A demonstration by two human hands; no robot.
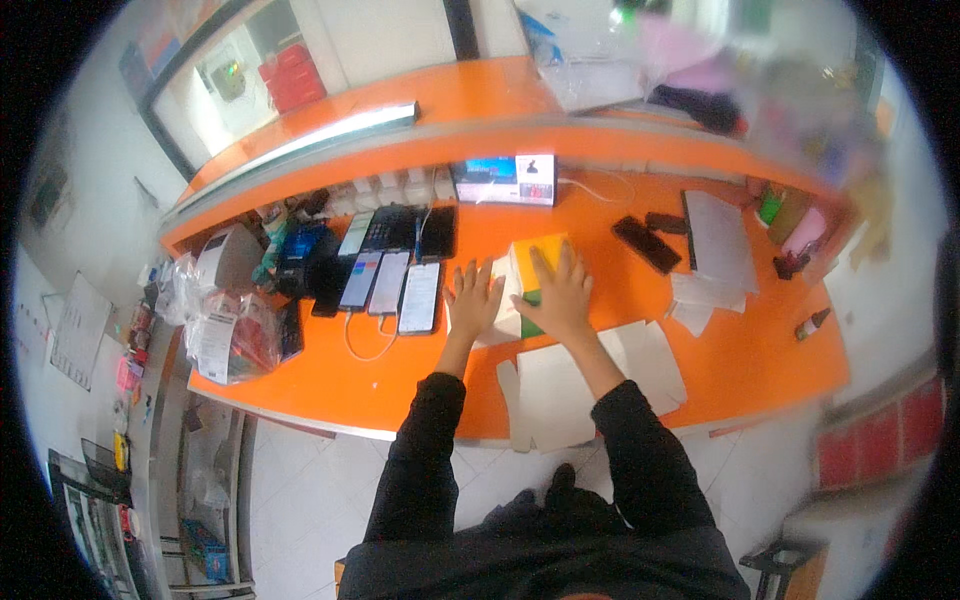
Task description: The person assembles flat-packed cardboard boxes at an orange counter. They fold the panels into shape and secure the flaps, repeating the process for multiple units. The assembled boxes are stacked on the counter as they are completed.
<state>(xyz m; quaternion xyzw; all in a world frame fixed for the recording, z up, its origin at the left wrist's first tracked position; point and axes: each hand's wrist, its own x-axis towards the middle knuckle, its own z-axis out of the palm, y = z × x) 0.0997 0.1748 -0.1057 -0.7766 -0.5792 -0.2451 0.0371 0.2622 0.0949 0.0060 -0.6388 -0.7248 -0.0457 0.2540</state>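
A yellow and green box lies on the orange counter in front of me, a white panel along its left side. My right hand rests over the box with fingers spread, hiding much of it. On the white panel's left edge lies my left hand, its fingers stretched out and apart. Neither hand is closed around anything. Below them, near the counter's front edge, is an unfolded sheet of white cardboard with flaps; my right forearm crosses it.
Several phones with cables lie left of my hands. A lit tablet stands behind. To the right are a dark phone, papers and a small bottle. A plastic-wrapped bundle sits at the left end. A raised ledge runs along the back.
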